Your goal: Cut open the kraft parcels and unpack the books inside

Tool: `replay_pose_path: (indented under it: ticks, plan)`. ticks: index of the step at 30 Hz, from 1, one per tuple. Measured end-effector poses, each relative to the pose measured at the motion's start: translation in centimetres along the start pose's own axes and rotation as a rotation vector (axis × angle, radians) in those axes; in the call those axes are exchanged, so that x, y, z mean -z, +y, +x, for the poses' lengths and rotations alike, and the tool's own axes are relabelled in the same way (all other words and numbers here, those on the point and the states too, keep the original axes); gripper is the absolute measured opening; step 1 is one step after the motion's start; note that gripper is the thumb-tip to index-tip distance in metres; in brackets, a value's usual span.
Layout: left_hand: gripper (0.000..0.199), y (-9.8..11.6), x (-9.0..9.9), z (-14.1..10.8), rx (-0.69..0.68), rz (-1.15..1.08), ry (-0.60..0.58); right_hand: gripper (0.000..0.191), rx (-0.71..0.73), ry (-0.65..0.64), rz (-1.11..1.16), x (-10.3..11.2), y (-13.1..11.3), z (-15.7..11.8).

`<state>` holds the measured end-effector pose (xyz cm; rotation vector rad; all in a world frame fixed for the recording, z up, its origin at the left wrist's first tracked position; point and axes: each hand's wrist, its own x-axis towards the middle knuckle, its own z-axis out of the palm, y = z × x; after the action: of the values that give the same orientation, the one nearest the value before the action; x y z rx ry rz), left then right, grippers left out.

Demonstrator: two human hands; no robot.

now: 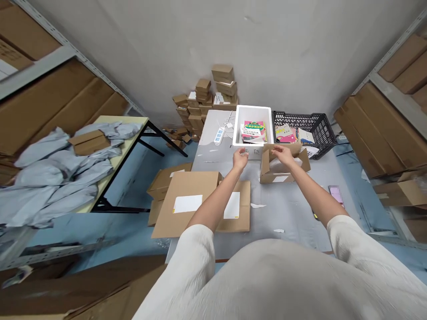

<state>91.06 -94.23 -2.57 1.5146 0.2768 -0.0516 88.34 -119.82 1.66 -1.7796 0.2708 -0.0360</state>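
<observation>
- Cartons (208, 189) left of the box (269, 178): labelled.
- Left hand (240, 159), left of the box: grip half-curled, hold unclear.
- Box, on worktop (287, 213): labelled, flaps up, not closed.
- Right hand (283, 155) over the box: grip loosely bent, hold unclear.
- Crate (320, 129) behind: books (287, 133) inside.

Behind the right hand (283, 154) we are losing part of the open cardboard box (266, 177), and we are not making out whether the fingers are gripping its flap. The left hand (239, 159) is covering a front corner of the white foam box (236, 129); whether it is touching, we are failing to tell. Our left forearm (218, 202) is hiding where two cartons (200, 182) are meeting, and our right forearm (310, 190) is masking part of a yellow-and-black object (315, 215). We are finding the print on the phone (335, 194) too small to read. The left edge is cutting off the grey mailing bags (40, 173).
</observation>
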Motion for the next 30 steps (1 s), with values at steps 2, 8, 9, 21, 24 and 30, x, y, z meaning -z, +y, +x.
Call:
replay_pose_path:
  ticks: [2,8,9,21,24,30]
  plan:
    - [0.042,-0.5,-0.1,-0.2,0.02,0.03,-0.006,0.04,-0.005,-0.004,0.005,0.4,0.6,-0.2]
    - [0.032,-1.3,-1.1,-1.4,0.061,0.028,-0.032,0.035,-0.015,-0.026,0.068,2.1,1.8,-1.0]
    - [0.031,-1.4,-1.4,-1.6,0.066,0.032,-0.042,0.034,-0.019,-0.025,0.062,2.4,1.9,-1.1]
    - [0.029,-2.4,-3.9,-5.3,0.108,0.094,-0.157,0.031,0.175,0.297,-0.058,12.1,3.7,-2.6]
    - [0.034,-3.0,-4.5,-6.1,0.146,0.125,-0.134,0.03,0.079,0.429,-0.049,14.7,5.8,-3.3]
    - [0.029,-4.2,-5.1,-7.6,0.176,0.196,-0.07,0.04,-0.228,0.38,0.044,16.1,10.0,-6.1]
